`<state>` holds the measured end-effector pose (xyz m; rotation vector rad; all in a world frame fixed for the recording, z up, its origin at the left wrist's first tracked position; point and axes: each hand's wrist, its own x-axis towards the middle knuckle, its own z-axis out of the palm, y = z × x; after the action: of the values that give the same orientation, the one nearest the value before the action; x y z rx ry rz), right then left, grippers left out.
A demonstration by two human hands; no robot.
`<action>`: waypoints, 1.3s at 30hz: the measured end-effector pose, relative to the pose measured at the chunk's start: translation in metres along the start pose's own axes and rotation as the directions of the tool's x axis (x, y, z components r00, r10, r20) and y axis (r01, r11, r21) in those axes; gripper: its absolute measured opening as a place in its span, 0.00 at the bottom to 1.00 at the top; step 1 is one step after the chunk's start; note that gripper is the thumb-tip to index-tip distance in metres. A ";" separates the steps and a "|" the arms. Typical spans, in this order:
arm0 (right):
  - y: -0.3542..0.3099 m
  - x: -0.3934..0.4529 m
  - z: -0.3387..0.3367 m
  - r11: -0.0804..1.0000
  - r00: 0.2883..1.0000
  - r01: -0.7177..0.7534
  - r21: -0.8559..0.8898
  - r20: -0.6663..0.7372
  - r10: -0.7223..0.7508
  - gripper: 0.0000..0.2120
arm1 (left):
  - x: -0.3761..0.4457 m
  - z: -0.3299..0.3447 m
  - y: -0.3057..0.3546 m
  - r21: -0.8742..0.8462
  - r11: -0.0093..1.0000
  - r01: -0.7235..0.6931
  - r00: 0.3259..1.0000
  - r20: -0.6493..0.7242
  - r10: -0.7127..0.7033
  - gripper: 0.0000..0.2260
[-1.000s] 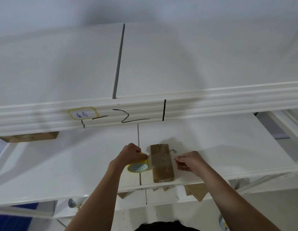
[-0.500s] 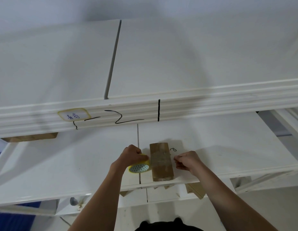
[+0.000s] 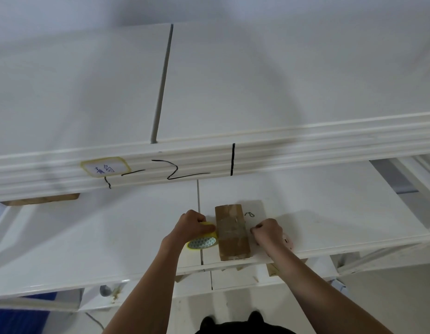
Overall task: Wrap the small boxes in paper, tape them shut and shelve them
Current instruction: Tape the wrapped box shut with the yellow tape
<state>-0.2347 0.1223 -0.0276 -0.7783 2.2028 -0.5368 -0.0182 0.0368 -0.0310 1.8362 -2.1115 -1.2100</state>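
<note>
Box (image 3: 232, 233) on shelf (image 3: 329, 227); tape roll (image 3: 202, 242) touching left side.

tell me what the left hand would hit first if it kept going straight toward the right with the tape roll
Most likely the wrapped box: the left hand grips the tape roll right beside the box's left side, seemingly touching it already, though depth is hard to judge.

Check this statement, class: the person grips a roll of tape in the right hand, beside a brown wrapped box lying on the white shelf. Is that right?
Wrong hand. The head view shows the left hand gripping the roll of tape, just left of the box. The right hand is on the box's other side, fingers curled; it appears to pinch the tape's end. The box does lie on the white shelf.
</note>
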 end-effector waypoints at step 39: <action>-0.037 -0.036 0.084 0.919 0.989 0.147 -0.365 0.023 -0.148 0.39 | 0.009 -0.041 -0.023 0.145 0.982 -0.121 0.985 0.143 0.100 0.17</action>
<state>-0.1385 0.1076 -0.0428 -1.1460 2.2914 -0.1961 0.0197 0.0100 -0.0206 1.7104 -2.4077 -1.2097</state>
